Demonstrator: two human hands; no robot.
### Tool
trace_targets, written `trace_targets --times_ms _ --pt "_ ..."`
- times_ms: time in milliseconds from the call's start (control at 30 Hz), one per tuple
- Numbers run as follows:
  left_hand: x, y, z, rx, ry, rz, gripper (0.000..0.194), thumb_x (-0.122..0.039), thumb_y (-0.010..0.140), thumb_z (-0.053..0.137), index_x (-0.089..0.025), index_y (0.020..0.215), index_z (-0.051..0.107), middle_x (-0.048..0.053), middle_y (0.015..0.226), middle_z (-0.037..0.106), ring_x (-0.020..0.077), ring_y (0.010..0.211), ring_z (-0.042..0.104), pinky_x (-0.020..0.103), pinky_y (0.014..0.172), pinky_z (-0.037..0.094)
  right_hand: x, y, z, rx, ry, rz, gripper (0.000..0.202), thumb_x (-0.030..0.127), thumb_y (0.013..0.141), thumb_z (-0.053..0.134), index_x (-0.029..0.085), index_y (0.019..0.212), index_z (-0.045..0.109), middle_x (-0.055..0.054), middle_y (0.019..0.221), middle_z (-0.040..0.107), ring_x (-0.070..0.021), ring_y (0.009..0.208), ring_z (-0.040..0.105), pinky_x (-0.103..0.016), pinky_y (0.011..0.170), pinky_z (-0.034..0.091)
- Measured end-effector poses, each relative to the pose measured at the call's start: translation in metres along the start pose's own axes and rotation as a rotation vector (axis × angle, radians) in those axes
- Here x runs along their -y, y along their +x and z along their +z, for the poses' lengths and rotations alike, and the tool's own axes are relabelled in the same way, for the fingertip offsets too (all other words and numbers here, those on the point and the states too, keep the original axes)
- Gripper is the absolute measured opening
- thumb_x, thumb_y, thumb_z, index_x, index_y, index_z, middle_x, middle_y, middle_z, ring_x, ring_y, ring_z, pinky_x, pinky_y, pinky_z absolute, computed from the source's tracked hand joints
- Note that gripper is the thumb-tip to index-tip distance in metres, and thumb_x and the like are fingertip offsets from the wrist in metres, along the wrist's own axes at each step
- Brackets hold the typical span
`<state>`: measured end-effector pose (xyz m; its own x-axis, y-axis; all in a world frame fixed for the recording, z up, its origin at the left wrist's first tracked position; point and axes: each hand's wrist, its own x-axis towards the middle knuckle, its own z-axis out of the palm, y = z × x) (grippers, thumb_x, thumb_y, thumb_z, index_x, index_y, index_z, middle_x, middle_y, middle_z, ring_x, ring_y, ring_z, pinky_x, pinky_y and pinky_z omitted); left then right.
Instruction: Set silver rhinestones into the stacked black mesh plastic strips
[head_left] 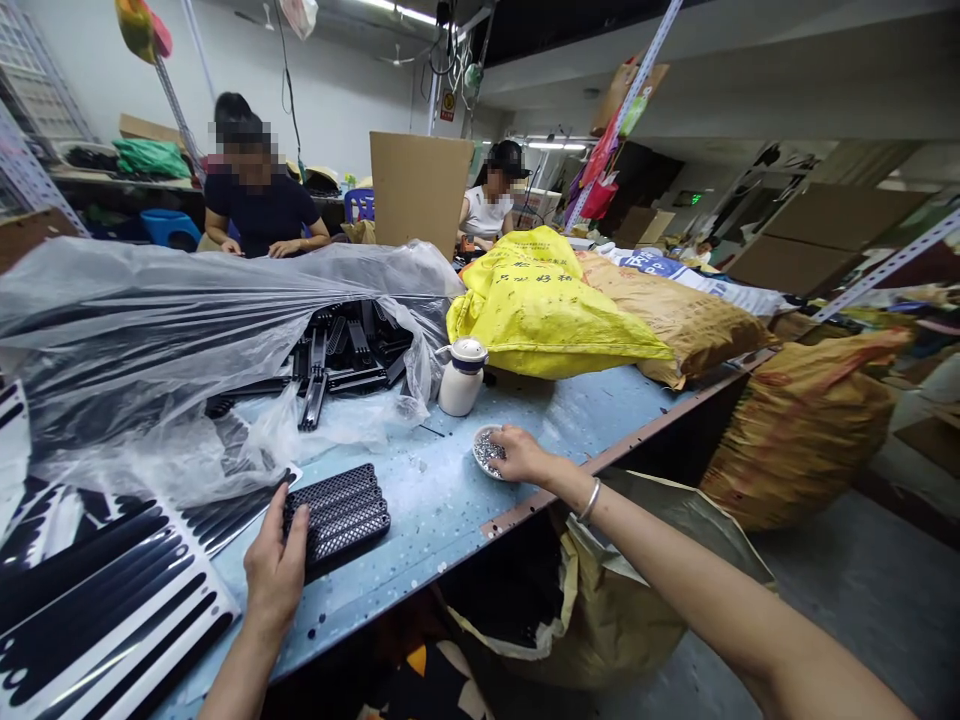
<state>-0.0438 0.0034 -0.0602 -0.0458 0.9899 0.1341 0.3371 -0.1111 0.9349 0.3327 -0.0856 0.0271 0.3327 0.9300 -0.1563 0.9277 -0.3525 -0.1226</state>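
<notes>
A stack of black textured strips [341, 512] lies on the blue table, and my left hand [279, 550] grips its left end, thumb on top. Farther right, my right hand [517, 454] has its fingertips in a small white dish [478, 462] of tiny shiny metal pieces; the fingers are together, and what they pinch is too small to make out. A white jar with a dark band [460, 380] stands just behind the dish. Sheets of long black strips [112, 600] lie left of my left hand.
A clear plastic bag [187, 340] spills black parts [352, 345] at the back left. Yellow [551, 310] and brown sacks [675, 310] line the back. An open sack [622, 620] stands below the table edge [525, 512]. Two people sit across the table.
</notes>
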Motion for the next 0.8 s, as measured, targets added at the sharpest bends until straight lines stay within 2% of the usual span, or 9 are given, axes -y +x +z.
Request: trace_targets --times_ms 133,300,400,600,733,800 --pt "0.005 0.002 0.002 0.010 -0.014 0.026 0.072 -0.060 0.086 0.052 -0.016 0.143 0.051 0.013 0.144 0.053 0.0291 0.136 0.048 0.040 0.118 0.033 -0.001 0.001 0.000 0.009 -0.004 0.020 0.036 0.032 0.079 0.053 0.013 0.103 0.072 -0.009 0.109 0.065 -0.0032 0.087 0.052 -0.013 0.085 0.044" --pt "-0.005 0.000 0.001 0.006 0.036 0.033 0.075 -0.061 0.085 0.050 -0.012 0.142 0.052 0.015 0.142 0.055 0.0306 0.134 0.050 0.042 0.119 0.032 -0.002 -0.001 -0.003 0.029 0.005 0.015 0.035 0.028 0.081 0.048 0.014 0.102 0.072 -0.008 0.109 0.066 -0.0030 0.086 0.054 -0.014 0.085 0.043" --pt "-0.012 -0.001 0.000 0.004 0.055 0.071 0.075 -0.060 0.086 0.047 -0.008 0.140 0.053 0.017 0.140 0.056 0.0319 0.133 0.051 0.043 0.118 0.034 -0.001 0.000 -0.002 0.030 0.010 0.029 0.036 0.034 0.084 0.050 0.011 0.102 0.070 -0.007 0.106 0.066 -0.0013 0.085 0.054 -0.015 0.087 0.044" --pt "-0.015 0.002 0.003 -0.039 0.052 0.114 0.066 -0.053 0.088 0.046 -0.010 0.136 0.057 0.018 0.135 0.060 0.0314 0.129 0.054 0.045 0.113 0.040 0.005 0.004 0.002 0.017 -0.025 0.085 0.046 0.049 0.089 0.045 0.009 0.101 0.064 -0.004 0.100 0.065 0.0006 0.089 0.055 -0.018 0.094 0.048" --pt "-0.012 0.006 0.007 -0.036 0.014 0.155 0.060 -0.044 0.090 0.048 -0.005 0.134 0.056 0.020 0.136 0.059 0.0302 0.129 0.055 0.043 0.111 0.042 0.005 0.012 0.005 -0.012 -0.060 0.121 0.041 0.040 0.090 0.044 0.008 0.101 0.067 -0.006 0.093 0.067 0.0004 0.079 0.053 -0.015 0.083 0.045" --pt "-0.010 0.008 0.008 -0.038 0.010 0.173 0.055 -0.041 0.091 0.050 -0.007 0.134 0.056 0.020 0.136 0.059 0.0293 0.129 0.055 0.042 0.111 0.042 0.005 0.017 0.006 -0.030 -0.068 0.135 0.038 0.032 0.086 0.045 0.008 0.099 0.071 -0.009 0.093 0.070 -0.0013 0.075 0.052 -0.014 0.074 0.039"
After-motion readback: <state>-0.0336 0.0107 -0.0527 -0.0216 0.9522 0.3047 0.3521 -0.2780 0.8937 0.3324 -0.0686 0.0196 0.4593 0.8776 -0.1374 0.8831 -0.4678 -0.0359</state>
